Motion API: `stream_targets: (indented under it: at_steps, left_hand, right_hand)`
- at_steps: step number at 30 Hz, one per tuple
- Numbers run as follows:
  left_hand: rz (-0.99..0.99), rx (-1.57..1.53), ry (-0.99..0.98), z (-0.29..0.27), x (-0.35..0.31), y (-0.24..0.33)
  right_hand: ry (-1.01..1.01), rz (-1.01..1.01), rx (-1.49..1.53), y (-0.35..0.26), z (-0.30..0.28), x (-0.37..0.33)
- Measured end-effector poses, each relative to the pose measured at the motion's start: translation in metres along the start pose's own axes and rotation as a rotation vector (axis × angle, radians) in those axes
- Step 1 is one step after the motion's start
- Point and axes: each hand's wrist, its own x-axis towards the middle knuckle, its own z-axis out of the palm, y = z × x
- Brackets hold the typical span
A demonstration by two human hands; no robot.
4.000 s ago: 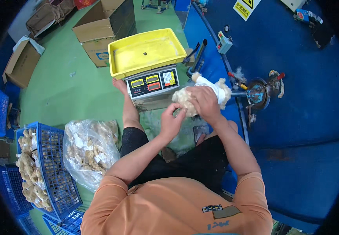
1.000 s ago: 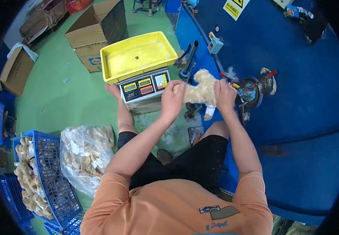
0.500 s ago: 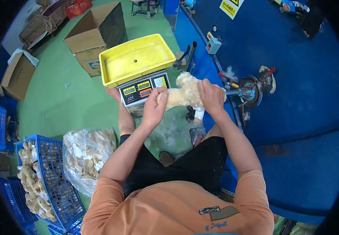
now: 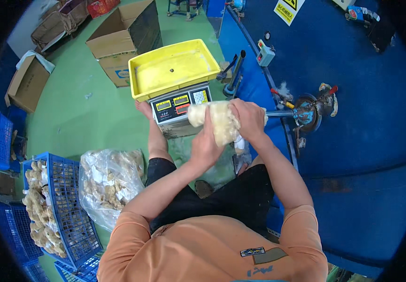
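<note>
A cream, fluffy plush toy [image 4: 222, 123] sits at the end of a metal filling tube [image 4: 280, 113] that juts from the blue machine. My right hand [image 4: 250, 120] is closed round the plush where it meets the tube. From below, my left hand [image 4: 206, 146] grips the plush's left part, its fingers partly hidden behind the pile. A white label [image 4: 239, 142] hangs under the plush. Just left of my hands stands a digital scale [image 4: 179, 107] with a yellow tray [image 4: 174, 70] on top.
At left, a blue crate [image 4: 73, 207] and a clear plastic bag [image 4: 109, 181] hold several similar plush pieces. A cardboard box [image 4: 123, 44] stands behind the scale. The blue machine [image 4: 353, 117] fills the right side, with a switch box [image 4: 265, 54] on its edge. White fluff lies on the green floor.
My left hand has shifted right and lower along the plush, which has turned on the tube so that part of it now hangs downward. The right hand keeps its hold. The view has shifted slightly.
</note>
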Motion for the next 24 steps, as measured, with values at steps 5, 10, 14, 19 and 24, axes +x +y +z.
stream_targets:
  at_steps: [5, 10, 14, 19, 24]
  left_hand:
    - [-0.05, 0.095, -0.054, -0.014, 0.034, 0.0]
    - [0.132, 0.114, 0.117, 0.01, -0.003, 0.009]
    - [0.102, 0.045, 0.167, 0.014, -0.008, 0.013]
    - [0.07, -0.135, 0.038, 0.003, 0.002, -0.005]
    - [-0.083, -0.127, -0.27, -0.015, 0.031, -0.01]
  right_hand:
    - [-0.09, 0.316, -0.12, -0.007, -0.005, 0.001]
    - [-0.056, 0.288, 0.186, -0.002, -0.016, -0.011]
    - [0.198, 0.344, 0.49, -0.006, -0.026, -0.025]
    - [0.242, 0.741, 0.326, 0.003, -0.026, -0.094]
    - [-0.084, 0.69, 0.106, 0.005, -0.021, -0.091]
